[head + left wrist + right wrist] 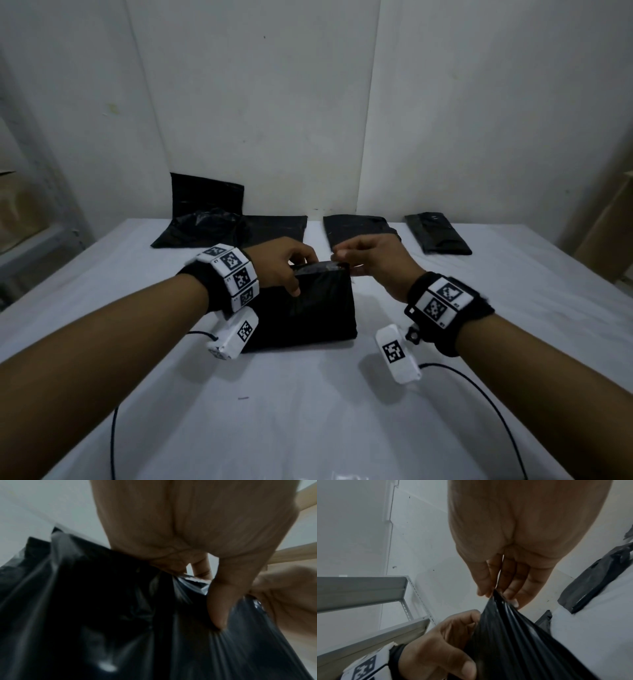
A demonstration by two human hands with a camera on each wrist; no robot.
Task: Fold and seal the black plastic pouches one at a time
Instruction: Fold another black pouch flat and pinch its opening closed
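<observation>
White wall panels [308,102] with vertical seams close off the far side of the room, marked by a few small dark specks and a faint yellowish stain. A grey metal rack [368,592] with slotted uprights stands at the person's left, and brown cardboard [603,240] leans at the right edge. The table [308,411] is covered in plain white, with a tiny dark fleck near its middle and two thin black cables [479,394] trailing toward the near edge. Along the far edge lie four more black bags: one crumpled against the wall [205,212], two flat ones [281,228] [359,229] in the middle, and a folded, glossy one [438,233] well apart at the right. The pouch [308,305] being worked sits near the table's centre, between the two hands, its top edge lifted off the surface. The left hand [284,263] grips that top edge, thumb [217,601] pressed on the near face and fingers curled over the far side. The right hand [370,260] pinches the edge's right corner between thumb and fingertips [510,588], pulling the plastic into taut creases. Both wrists wear black bands [445,305] carrying white blocks printed with black-and-white square code markers; tiny characters beside the markers are too small to read. No brand shows on any bag.
</observation>
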